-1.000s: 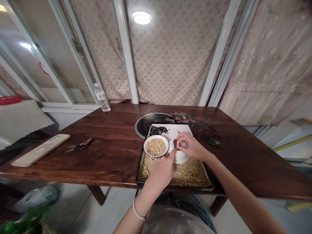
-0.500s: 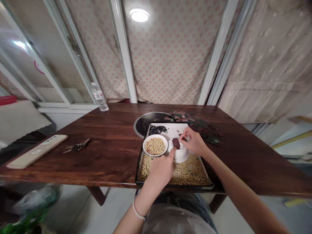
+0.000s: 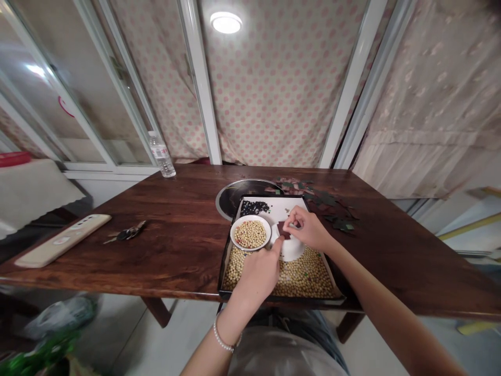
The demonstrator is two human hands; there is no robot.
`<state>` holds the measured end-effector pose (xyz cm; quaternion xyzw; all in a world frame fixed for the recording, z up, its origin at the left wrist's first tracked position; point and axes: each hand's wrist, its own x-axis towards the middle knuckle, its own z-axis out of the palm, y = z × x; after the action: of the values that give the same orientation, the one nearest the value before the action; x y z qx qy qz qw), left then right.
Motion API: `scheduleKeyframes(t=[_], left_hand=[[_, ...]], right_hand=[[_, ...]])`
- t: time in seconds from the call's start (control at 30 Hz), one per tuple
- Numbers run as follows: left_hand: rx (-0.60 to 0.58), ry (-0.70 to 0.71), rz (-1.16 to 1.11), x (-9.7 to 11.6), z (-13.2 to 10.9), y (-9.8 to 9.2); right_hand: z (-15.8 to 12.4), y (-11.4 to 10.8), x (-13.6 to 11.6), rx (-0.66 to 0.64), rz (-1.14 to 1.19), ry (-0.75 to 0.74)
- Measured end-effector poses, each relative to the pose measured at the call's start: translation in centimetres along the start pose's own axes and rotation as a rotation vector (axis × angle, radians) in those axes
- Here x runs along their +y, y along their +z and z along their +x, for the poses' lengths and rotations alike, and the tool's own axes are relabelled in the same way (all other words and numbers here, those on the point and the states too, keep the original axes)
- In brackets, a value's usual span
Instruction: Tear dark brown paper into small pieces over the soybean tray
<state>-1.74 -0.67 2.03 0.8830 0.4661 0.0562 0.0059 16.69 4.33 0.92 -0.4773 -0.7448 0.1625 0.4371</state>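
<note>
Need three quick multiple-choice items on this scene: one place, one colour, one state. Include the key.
1. Where is the white bowl of soybeans?
A. Beside the keys
B. On the tray
C. On the bare table

2. What colour are the beans in the small heap at the tray's far end?
A. Black
B. Red
C. White

3. How does the water bottle stand?
A. On its side
B. Upside down
C. Upright

Key:
1. B: the bowl sits inside the tray's rim.
2. A: the heap shows dark against the white sheet.
3. C: its cap points up at the table's far edge.
</note>
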Motion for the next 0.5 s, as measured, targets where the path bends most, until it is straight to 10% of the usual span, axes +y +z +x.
scheduleKeyframes(t=[0.5], left_hand=[[-0.065,-0.018,-0.024,0.20,0.12,-0.63]], right_hand=[[0.22,0.45,-0.04,0.077,-0.062,-0.030]])
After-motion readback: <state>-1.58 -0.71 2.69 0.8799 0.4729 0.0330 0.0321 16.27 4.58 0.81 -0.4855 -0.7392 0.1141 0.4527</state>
